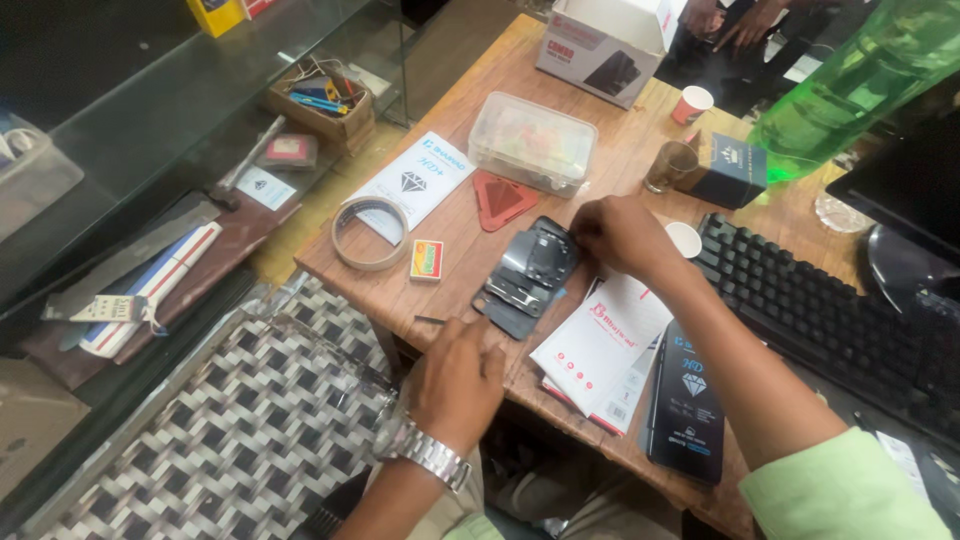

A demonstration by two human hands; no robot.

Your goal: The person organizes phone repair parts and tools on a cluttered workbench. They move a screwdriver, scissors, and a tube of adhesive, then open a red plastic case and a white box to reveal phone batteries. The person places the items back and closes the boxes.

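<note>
Nearest us, our left hand, fingers curled, presses the near corner of a dark grey rectangular phone back panel lying mid-surface on the brown wooden surface. Our right hand pinches its far edge. Beyond sits a clear plastic lidded box.

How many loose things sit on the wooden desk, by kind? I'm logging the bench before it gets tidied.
Paper cups: 2
Glass tumbler: 1
Clear plastic box: 1
Tape roll: 1
Matchbox: 1
Red triangle tool: 1
Keyboard: 1
Dark phone case, under the right hand with the left hand near its lower end: 1
Total: 9
</note>
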